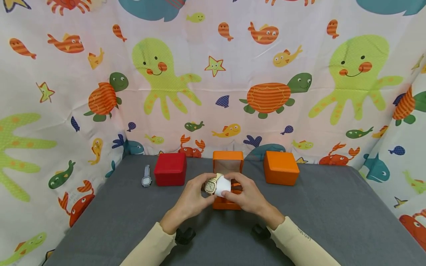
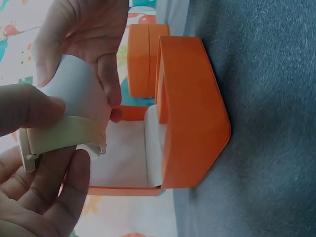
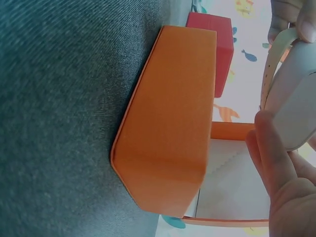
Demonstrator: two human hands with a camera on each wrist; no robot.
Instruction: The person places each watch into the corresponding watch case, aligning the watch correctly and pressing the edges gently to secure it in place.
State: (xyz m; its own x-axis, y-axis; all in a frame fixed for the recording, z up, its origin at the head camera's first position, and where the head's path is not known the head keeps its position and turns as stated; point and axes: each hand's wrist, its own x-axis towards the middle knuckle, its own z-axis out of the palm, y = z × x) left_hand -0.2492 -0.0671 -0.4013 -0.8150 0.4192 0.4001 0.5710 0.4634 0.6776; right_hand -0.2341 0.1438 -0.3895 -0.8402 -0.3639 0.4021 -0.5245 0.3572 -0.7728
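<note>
Close over the open orange watch box (image 1: 227, 205), both hands hold a wristwatch and a white cushion together. My left hand (image 1: 193, 195) pinches the gold-cased watch (image 1: 210, 186) at its case and cream strap, thumb pressing near the cushion. From the other side, my right hand (image 1: 249, 193) grips the white watch cushion (image 1: 222, 185) between thumb and fingers. In the left wrist view the cream strap (image 2: 66, 133) curves along one end of the cushion (image 2: 76, 84). Its holed tail (image 3: 269, 74) lies along the cushion's side in the right wrist view.
A red box (image 1: 170, 170) stands closed at the back left, with a silver-grey watch (image 1: 146, 180) lying beside it. Another closed orange box (image 1: 281, 168) is at the back right. Behind the grey table (image 1: 336, 214) hangs a curtain (image 1: 213, 85) printed with sea animals.
</note>
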